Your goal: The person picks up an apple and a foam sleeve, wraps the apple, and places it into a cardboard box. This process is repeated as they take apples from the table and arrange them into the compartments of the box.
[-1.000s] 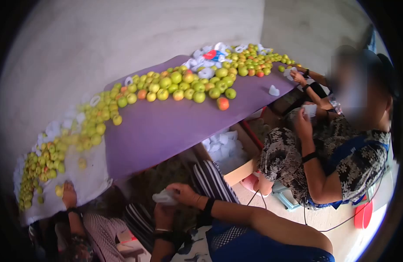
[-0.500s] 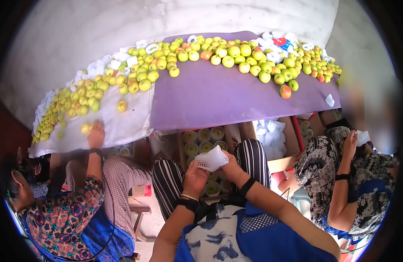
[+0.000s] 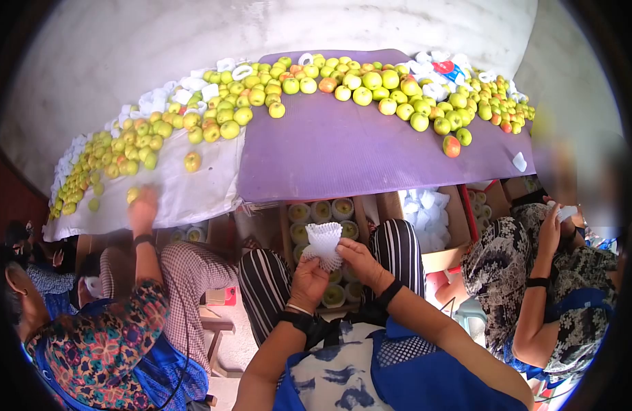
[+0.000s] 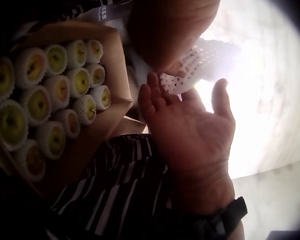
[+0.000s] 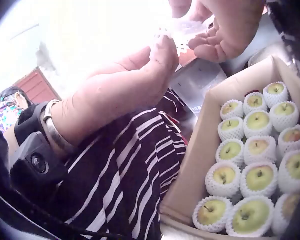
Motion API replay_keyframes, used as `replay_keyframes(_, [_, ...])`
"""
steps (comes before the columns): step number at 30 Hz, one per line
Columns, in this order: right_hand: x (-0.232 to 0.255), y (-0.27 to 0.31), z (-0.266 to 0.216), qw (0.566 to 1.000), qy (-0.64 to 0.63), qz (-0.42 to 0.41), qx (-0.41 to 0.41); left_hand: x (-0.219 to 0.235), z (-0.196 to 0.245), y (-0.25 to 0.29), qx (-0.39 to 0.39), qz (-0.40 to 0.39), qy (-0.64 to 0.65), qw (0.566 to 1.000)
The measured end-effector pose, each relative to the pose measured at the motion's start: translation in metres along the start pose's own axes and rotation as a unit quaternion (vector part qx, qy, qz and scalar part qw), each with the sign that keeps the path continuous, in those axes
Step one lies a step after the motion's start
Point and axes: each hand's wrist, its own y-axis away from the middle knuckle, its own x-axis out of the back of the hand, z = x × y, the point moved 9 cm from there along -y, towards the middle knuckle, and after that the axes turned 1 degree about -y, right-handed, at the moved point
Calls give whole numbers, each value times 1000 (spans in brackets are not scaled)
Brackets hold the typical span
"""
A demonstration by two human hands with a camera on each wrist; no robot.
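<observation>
A white foam fruit net (image 3: 324, 245) stands upright between both hands in the head view, its upper end flared and its lower end spread. My right hand (image 3: 360, 262) pinches its side between thumb and fingers. Below it, my left hand (image 3: 309, 282) touches the net's lower end. The left wrist view shows the left palm (image 4: 192, 132) facing up, thumb apart from the net, fingers reaching behind its edge. No apple shows inside the net. Beneath the hands, a cardboard box (image 5: 190, 187) holds rows of apples (image 5: 260, 177) in foam nets.
A purple-covered table (image 3: 371, 164) bears many loose apples (image 3: 377, 81) along its back. Another box with white foam nets (image 3: 425, 216) stands by the right knee. A person (image 3: 104, 329) sits at left, reaching onto the table; another (image 3: 569, 288) sits at right.
The view has swung from right to centre. Since half a second ago, the net has turned from lying tilted to upright, and my right hand has moved slightly left and lower along it.
</observation>
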Motion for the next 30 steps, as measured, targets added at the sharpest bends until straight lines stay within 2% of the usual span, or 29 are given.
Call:
replay_keyframes(2, [-19, 5, -20, 990, 87, -60, 97, 5, -2, -1, 2, -9, 9, 1000])
replay_keyframes(3, [-20, 5, -18, 990, 87, -60, 97, 3, -2, 0, 5, -17, 18, 1000])
replay_keyframes(5, [-15, 5, -9, 981, 178, -39, 74, 2, -7, 1, 22, -12, 23, 999])
replay_keyframes(6, [-13, 5, -8, 981, 178, -38, 74, -1, -15, 4, 54, -12, -59, 997])
replay_keyframes(7, [-7, 3, -4, 988, 144, -14, 44, -1, -22, 5, 87, -11, -141, 986])
replay_keyframes(8, [0, 3, 1, 994, 110, 9, 15, 4, -21, 6, 88, -12, -141, 986])
replay_keyframes(9, [-3, 4, -3, 994, 111, 10, 16, 19, -19, 10, 108, 28, -214, 971])
replay_keyframes(10, [-3, 6, -13, 998, 54, 34, 30, 33, -16, 12, 128, 67, -284, 948])
replay_keyframes(11, [-1, 8, -19, 997, -3, 57, 44, 37, -14, 11, 129, 66, -284, 948])
replay_keyframes(13, [5, 4, -8, 999, 7, 29, 13, 40, 17, 10, 16, 162, -314, 935])
replay_keyframes(14, [6, 3, 3, 1000, 17, 22, -15, 35, 15, 8, 16, 163, -313, 936])
replay_keyframes(16, [3, 4, 12, 999, 24, 14, -46, -11, 11, 4, -41, 2, -320, 947])
replay_keyframes(17, [-4, 4, 20, 992, 82, -25, -87, -10, 10, 6, -40, 4, -320, 947])
replay_keyframes(18, [-11, 7, 29, 980, 139, -65, -129, -8, 3, 9, 0, 1, -314, 949])
replay_keyframes(19, [-13, 10, 29, 980, 138, -65, -131, -8, -4, 11, 39, -2, -307, 951])
replay_keyframes(21, [-34, 17, 36, 948, 235, -161, -140, -12, -3, 11, 29, -6, -291, 956])
replay_keyframes(24, [-29, 14, 57, 950, 221, -156, -156, -10, -2, 12, 61, 6, -284, 957])
replay_keyframes(25, [-31, 14, 56, 950, 221, -155, -157, -13, -1, 12, 49, 3, -275, 960])
replay_keyframes(27, [-24, 11, 52, 940, 293, -87, -153, -14, -1, 12, 38, 0, -266, 963])
replay_keyframes(29, [-21, 9, 62, 944, 270, -103, -161, -18, 7, 10, -18, -6, -278, 960])
replay_keyframes(30, [-21, 8, 68, 946, 248, -120, -169, -21, 8, 11, -18, -6, -277, 961])
